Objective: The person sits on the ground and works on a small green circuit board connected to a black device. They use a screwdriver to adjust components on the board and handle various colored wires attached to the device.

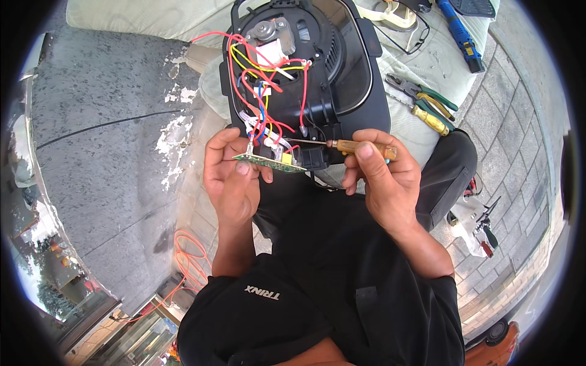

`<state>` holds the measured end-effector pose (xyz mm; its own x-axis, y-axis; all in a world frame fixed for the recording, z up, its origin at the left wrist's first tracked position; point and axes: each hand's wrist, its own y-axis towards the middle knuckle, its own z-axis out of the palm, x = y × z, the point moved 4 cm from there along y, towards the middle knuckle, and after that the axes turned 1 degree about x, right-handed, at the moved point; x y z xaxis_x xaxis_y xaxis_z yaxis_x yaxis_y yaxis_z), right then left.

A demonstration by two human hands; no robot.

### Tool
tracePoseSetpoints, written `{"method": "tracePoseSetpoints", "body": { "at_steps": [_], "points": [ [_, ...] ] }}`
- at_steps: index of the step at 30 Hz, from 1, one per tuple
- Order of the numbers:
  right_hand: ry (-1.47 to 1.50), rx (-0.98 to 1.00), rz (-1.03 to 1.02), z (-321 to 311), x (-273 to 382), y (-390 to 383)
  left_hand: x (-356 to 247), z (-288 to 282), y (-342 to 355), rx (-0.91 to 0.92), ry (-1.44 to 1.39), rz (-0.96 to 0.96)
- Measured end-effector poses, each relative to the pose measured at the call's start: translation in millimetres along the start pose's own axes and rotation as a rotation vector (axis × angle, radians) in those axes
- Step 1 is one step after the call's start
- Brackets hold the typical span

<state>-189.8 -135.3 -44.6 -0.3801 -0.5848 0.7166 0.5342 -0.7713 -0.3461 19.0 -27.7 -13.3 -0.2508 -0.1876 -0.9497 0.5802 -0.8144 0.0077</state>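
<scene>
A black appliance housing (pixel 372 91) lies opened in front of me, with a round motor part (pixel 264 30) and red, yellow and blue wires (pixel 261 113) showing. My left hand (pixel 235 177) pinches a green circuit board (pixel 268 162) at its left end; wires and white plugs run from the board into the housing. In my right hand (pixel 387 177) is a screwdriver (pixel 360 148) with a tan handle. Its thin shaft points left, and the tip is near the plugs on the board. Whether the tip touches them I cannot tell.
Green-handled pliers (pixel 427 97) and a yellow-handled screwdriver (pixel 431 119) lie on the pale cloth to the right. Beyond them rests a blue power tool (pixel 459 33), with glasses (pixel 417 41) nearby. More hand tools (pixel 485 229) lie on the paving at right. An orange cable (pixel 190 256) coils at left.
</scene>
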Motion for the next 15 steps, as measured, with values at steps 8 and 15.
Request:
{"method": "tracePoseSetpoints", "body": {
  "at_steps": [8, 15],
  "points": [
    [0.043, -0.018, -0.026, 1.4, -2.4, -1.8, 2.6, -2.7, -0.8, 0.013, -0.053, 0.001],
    [0.128, -0.04, -0.019, -6.2, -7.8, 3.1, 4.6, -5.5, -3.5, 0.013, -0.081, -0.005]
  ]
}}
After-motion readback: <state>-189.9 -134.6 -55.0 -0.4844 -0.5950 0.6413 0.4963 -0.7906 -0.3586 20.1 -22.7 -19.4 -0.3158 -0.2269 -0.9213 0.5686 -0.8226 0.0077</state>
